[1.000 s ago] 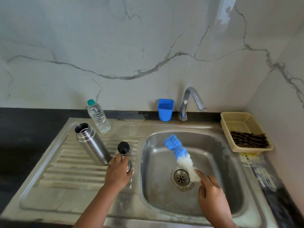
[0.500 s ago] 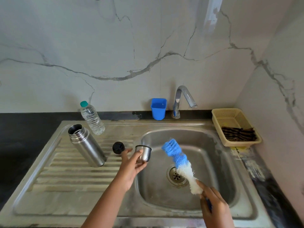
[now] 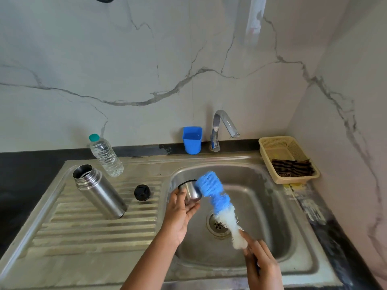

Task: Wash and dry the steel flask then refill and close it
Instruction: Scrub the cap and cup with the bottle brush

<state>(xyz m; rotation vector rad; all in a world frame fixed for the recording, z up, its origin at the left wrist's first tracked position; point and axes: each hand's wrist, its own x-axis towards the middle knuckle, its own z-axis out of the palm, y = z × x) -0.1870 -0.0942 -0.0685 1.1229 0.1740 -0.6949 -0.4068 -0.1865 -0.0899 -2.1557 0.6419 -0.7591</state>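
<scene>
The open steel flask (image 3: 99, 190) stands upright on the ribbed drainboard (image 3: 83, 227), left of the basin. Its black stopper (image 3: 142, 192) lies beside it on the ridges. My left hand (image 3: 181, 210) holds the flask's small steel cup lid (image 3: 190, 190) over the left rim of the sink basin (image 3: 272, 216), with the mouth tipped up and left. My right hand (image 3: 261, 264) grips the handle of a blue and white bottle brush (image 3: 217, 203). The brush's blue head touches the cup's right side.
A clear plastic water bottle (image 3: 105, 156) with a teal cap stands behind the flask. A blue plastic cup (image 3: 192, 140) and the tap (image 3: 222, 127) are at the back of the sink. A beige basket (image 3: 287, 159) holding a dark cloth sits at the right.
My left hand lifted the steel cup lid off the drainboard and carried it right over the basin. The brush swung left until its blue head met the cup.
</scene>
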